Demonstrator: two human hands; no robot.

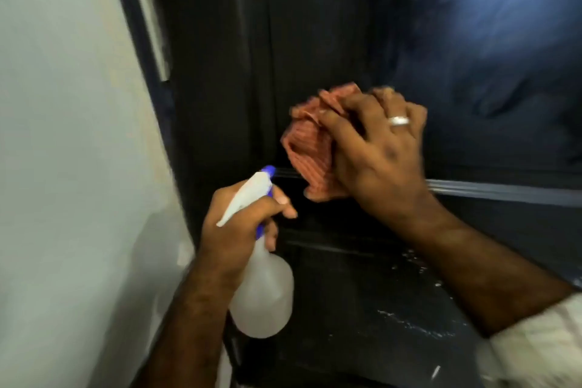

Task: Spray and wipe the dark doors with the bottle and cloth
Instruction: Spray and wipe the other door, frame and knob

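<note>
My left hand [239, 227] grips the neck of a clear spray bottle [263, 296] with a white and blue trigger head, its nozzle aimed at the dark door. My right hand [378, 154], a ring on one finger, holds a bunched pink ribbed cloth [307, 142] and presses it against the dark door [315, 41] near its lower rail. The cloth and right hand are blurred by motion. A glossy dark pane [491, 41] to the right shows a bluish sheen.
A pale wall [63, 135] fills the left side. A silver bar handle [151, 25] runs down the door's left edge. A grey horizontal strip [504, 190] crosses the door. Below lies a dark ledge [393, 309] with white specks.
</note>
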